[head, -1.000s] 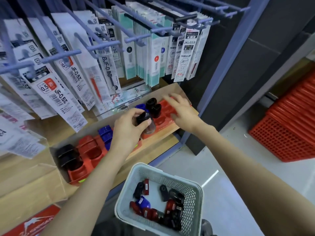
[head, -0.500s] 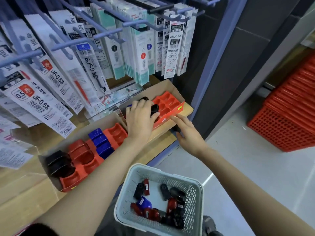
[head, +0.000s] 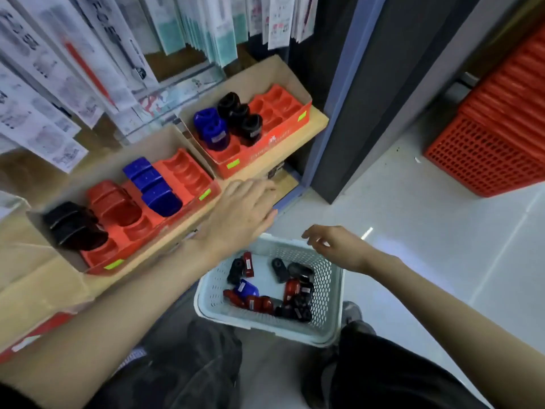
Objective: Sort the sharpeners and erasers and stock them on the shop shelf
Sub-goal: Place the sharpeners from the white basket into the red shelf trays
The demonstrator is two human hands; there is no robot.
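Now that the sharpener sits in the tray, both hands have drawn back empty: left hand straight-fingered, right hand loosely curled, basket under its fingertips.

We log dark charcoal trousers, the cloth creased and slightly faded. One dark grey shoe shows in part. A black sleeve edge shows on the left upper arm. Left hand, right hand and both forearms are bare.
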